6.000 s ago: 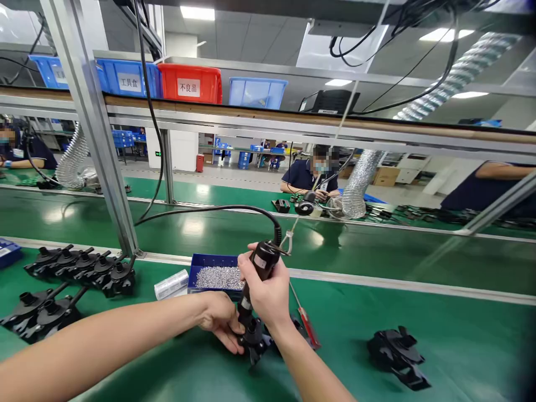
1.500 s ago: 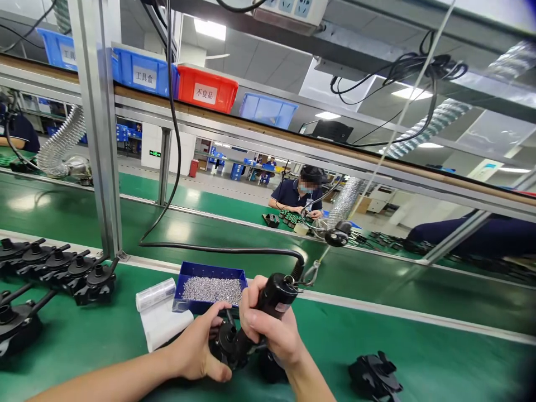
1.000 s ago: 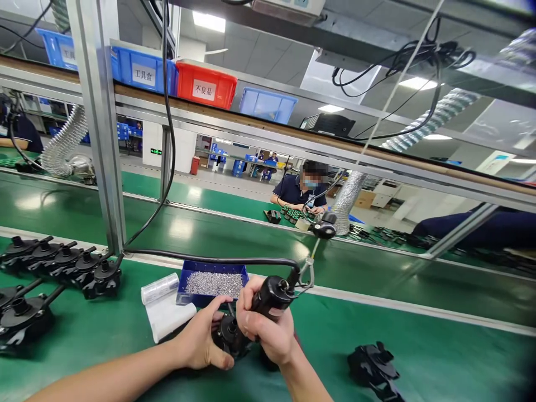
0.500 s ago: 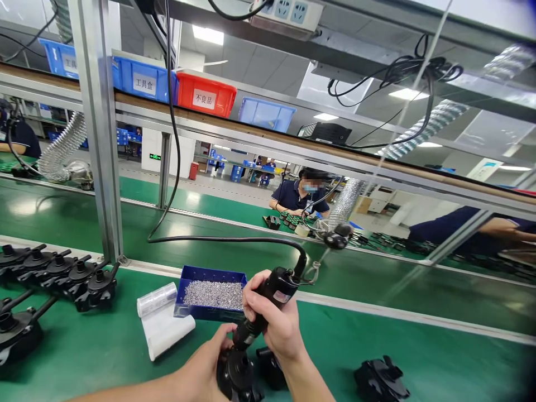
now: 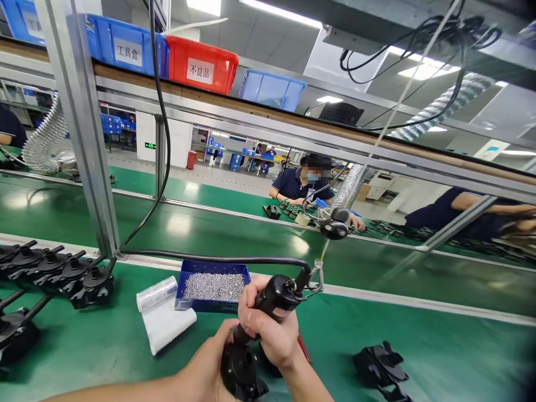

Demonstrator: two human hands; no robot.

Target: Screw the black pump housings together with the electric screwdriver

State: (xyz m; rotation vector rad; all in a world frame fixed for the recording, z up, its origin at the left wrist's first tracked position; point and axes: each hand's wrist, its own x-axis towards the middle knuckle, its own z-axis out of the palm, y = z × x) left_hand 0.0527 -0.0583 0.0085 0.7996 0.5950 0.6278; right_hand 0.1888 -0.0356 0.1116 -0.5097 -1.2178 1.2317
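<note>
Black plastic housing (image 5: 242,368): sat at the bottom centre of the view, lifted a little off the green mat (image 5: 104,346), its round socket facing up toward 1 o'clock.
Left hand (image 5: 207,371): came in from 8 o'clock and was curled around the housing's left flank, fingers closed on it; the thumb lay near the top rim.
Right hand (image 5: 268,329): wrapped tight around the electric screwdriver (image 5: 274,298), knuckles toward the camera, wrist entering from 5 o'clock.
Screwdriver axis: ran from the cable end at 1 o'clock down to the bit end at 7 o'clock, so the tip pointed straight into the housing just below the right hand.
Bit contact: hidden by the fingers; whether the bit touched a screw could not be told.
Key relation: the housing lay at 7 o'clock from the right hand, touching the left hand, in line with the tool's long axis.
Cable (image 5: 218,258): left the tool's top and ran toward 9 o'clock, then up the aluminium post (image 5: 79,139).
Screw tray (image 5: 211,286): blue, full of small silver screws, at 11 o'clock from the hands, near them.
White roll (image 5: 167,321): lay just beside the tray at its 8 o'clock.
Finished housings (image 5: 62,271): rowed well apart at 9 o'clock.
Loose black parts (image 5: 381,368): lay at 3 o'clock.
</note>
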